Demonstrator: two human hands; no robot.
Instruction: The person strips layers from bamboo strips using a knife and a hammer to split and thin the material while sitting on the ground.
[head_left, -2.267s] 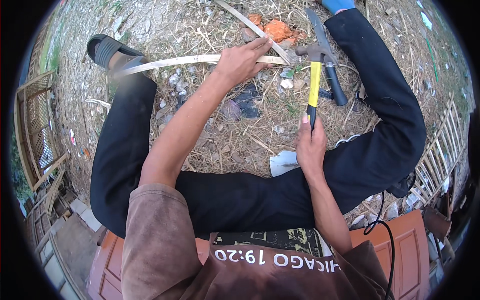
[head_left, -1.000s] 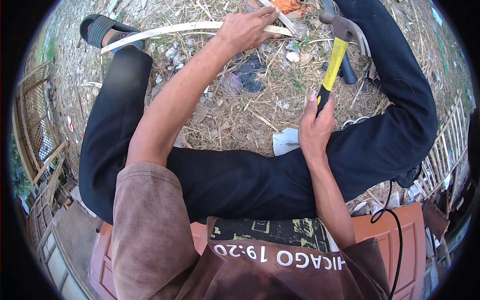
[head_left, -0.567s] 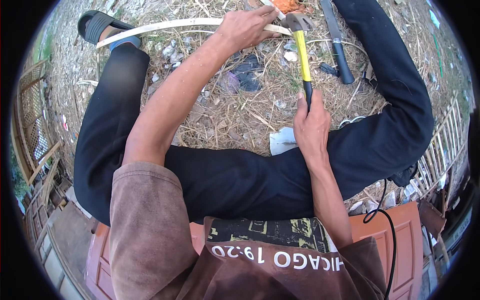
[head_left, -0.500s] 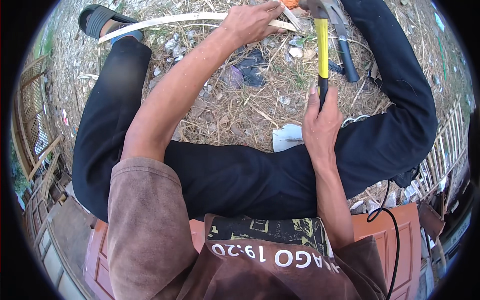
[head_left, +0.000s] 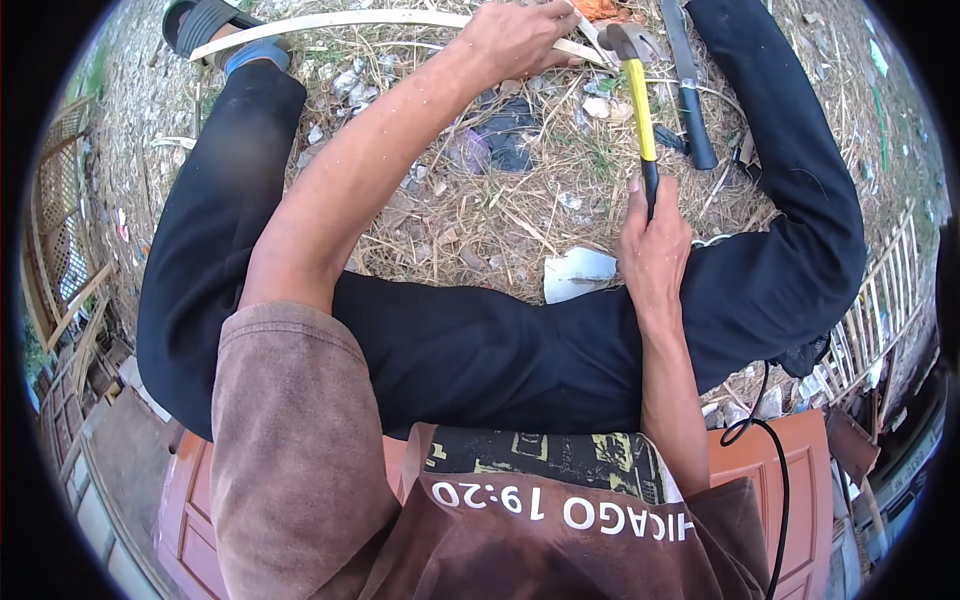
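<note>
The person's left hand [head_left: 520, 42] is bent over a long pale wooden strip [head_left: 345, 19], its fingers curled round it and the thumb on the near side; their undersides are hidden. It sits close to the strip's right end, probably because a grip there steadies the spot beneath the hammer. The strip's other end reaches leftward across the sandal [head_left: 190, 28], perhaps propped by the foot, though contact cannot be made out. A second strip [head_left: 590, 28] comes in from the upper edge and meets the first in a corner just right of the left fingers.

The right hand [head_left: 657, 248] is closed round the black grip of a yellow-handled claw hammer [head_left: 642, 110], held low on the handle, which likely gives the swing more reach. The hammer's head is right at the corner; whether it touches wood cannot be told.

A black-handled knife [head_left: 697, 130] lies on the ground between hammer and right trouser leg [head_left: 790, 130], seemingly set aside within reach.

Counted: two strips, one hammer, one knife, one visible sandal, one white shard [head_left: 577, 276] near the right wrist, and one black cable [head_left: 784, 490] at lower right.
</note>
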